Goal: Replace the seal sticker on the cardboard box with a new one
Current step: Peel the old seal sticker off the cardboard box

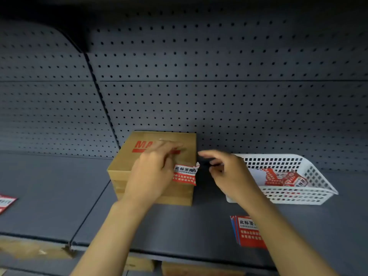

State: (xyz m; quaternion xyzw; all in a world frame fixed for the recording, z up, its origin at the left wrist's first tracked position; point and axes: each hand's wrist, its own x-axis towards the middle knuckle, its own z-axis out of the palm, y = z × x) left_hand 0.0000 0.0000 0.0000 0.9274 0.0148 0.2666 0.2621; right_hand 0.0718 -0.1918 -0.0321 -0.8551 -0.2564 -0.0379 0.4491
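Observation:
A brown cardboard box (pixel 127 156) with red lettering stands on the grey shelf against the pegboard. A red and white seal sticker (pixel 186 175) sits on its near right corner, folded over the top edge and wrinkled. My left hand (pixel 154 172) lies flat on the box top, fingers spread, just left of the sticker. My right hand (pixel 225 170) hovers beside the box's right edge, fingers curled with thumb and forefinger close together; nothing shows between them. A stack of new seal stickers (pixel 247 232) lies on the shelf in front, partly hidden by my right forearm.
A white perforated plastic basket (pixel 310 196) stands right of the box and holds crumpled red and white stickers (pixel 282 178). Another sticker (pixel 6 202) lies at the shelf's left edge. Cardboard boxes (pixel 139 263) show on the shelf below.

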